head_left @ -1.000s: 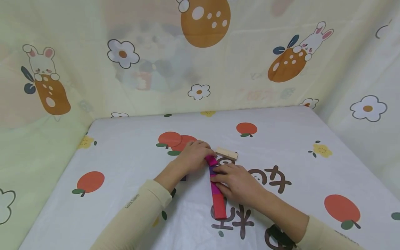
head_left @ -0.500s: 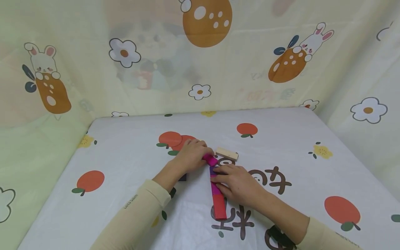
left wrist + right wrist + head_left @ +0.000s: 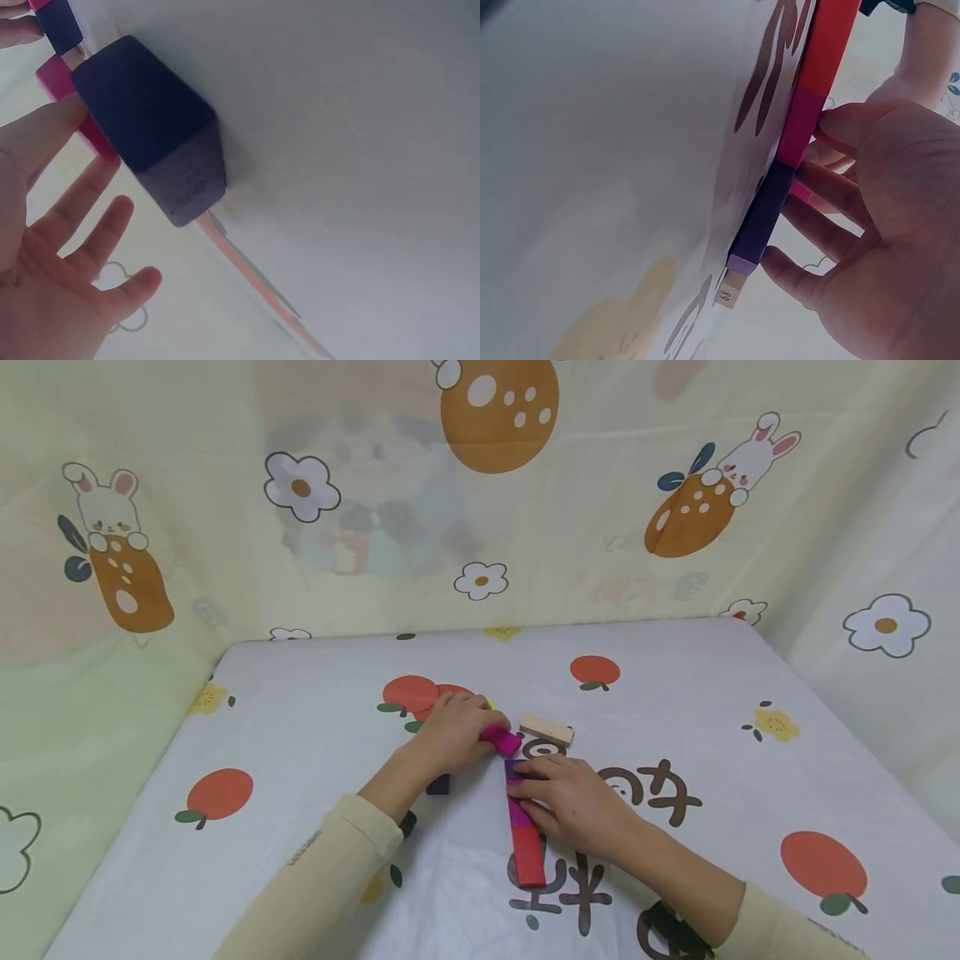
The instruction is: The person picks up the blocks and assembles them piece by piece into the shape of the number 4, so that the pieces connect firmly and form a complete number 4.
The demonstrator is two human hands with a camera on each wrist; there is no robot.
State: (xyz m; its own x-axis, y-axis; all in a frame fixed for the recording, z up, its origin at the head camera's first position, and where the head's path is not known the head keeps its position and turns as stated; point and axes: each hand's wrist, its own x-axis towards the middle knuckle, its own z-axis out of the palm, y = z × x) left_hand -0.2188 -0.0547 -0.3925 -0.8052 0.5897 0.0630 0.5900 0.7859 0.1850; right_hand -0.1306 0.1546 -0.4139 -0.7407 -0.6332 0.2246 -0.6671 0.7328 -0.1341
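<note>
My left hand (image 3: 459, 731) pinches a magenta wooden block (image 3: 502, 741) between thumb and fingers, just off the far end of a row of blocks. That row runs away from me: a red block (image 3: 529, 858) nearest, a magenta one (image 3: 518, 812) in the middle, then a purple one (image 3: 513, 768). My right hand (image 3: 573, 797) touches the row from the right with extended fingertips. In the right wrist view, its thumb meets the row's magenta block (image 3: 801, 124) and other fingertips lie against the purple block (image 3: 761, 214).
A plain wooden block (image 3: 547, 729) lies beyond the row, slightly right. A dark purple block (image 3: 438, 784) sits by my left wrist and looms large in the left wrist view. Something yellow (image 3: 491, 702) peeks out behind my left hand. The printed tablecloth (image 3: 300, 718) covers the table.
My left hand has drawn the magenta block leftward, away from the purple block at the row's far end, and turned it. The right hand has stayed on the row.
</note>
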